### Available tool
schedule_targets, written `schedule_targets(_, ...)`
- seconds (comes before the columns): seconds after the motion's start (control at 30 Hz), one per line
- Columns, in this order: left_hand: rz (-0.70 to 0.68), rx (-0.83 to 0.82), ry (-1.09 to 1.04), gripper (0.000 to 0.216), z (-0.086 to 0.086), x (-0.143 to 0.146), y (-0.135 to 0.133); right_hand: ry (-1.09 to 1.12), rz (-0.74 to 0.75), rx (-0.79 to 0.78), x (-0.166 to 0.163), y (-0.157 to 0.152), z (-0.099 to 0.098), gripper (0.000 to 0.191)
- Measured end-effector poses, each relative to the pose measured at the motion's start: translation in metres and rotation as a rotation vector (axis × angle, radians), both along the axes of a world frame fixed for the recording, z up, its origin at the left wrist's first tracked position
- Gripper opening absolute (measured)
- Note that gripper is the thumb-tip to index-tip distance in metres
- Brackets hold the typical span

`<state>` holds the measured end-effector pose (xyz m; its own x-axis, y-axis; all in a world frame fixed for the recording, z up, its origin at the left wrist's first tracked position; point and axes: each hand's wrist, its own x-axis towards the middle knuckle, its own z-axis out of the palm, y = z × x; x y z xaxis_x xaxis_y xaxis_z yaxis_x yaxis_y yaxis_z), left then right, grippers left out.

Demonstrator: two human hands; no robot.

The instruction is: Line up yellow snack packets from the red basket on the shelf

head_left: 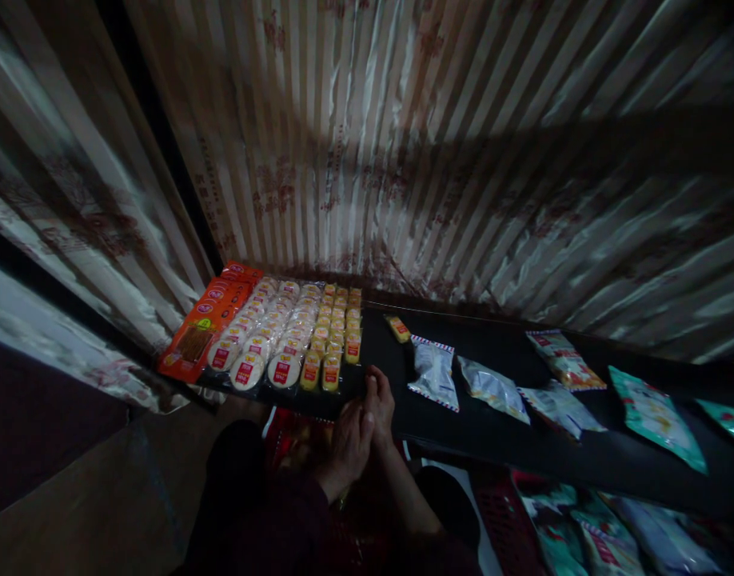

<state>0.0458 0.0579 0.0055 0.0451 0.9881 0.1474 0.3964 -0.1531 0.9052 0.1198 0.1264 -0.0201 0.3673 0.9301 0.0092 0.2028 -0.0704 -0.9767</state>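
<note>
My left hand (pixel 349 444) and my right hand (pixel 381 402) are pressed against each other at the front edge of a dark shelf (pixel 492 432). Both have their fingers held together, and anything between them is hidden in the dim light. The right fingertips reach the shelf edge just right of rows of small yellow packets (pixel 337 336). Round white packets with red labels (pixel 271 332) lie in rows left of those, and orange flat packs (pixel 208 324) sit at the far left. A single yellow packet (pixel 397 328) lies apart behind my hands.
Clear and silver snack bags (pixel 434 373) (pixel 492 388) and green bags (pixel 655 416) lie spread along the shelf to the right. A red crate (pixel 504 512) with more bags stands below. A striped, foil-like wall (pixel 403 160) backs the shelf.
</note>
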Motion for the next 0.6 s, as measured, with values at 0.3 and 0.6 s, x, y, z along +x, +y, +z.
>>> schedule_targets(0.3,0.105,-0.090,-0.001,0.039,-0.021,-0.012,-0.046,0.067,0.138,-0.019,-0.013,-0.051,0.010,0.046)
schedule_targets(0.6,0.378,-0.560,0.184,0.026,-0.074,-0.063,-0.089,-0.087,0.299,-0.170,-0.024,-0.141,-0.055,0.036)
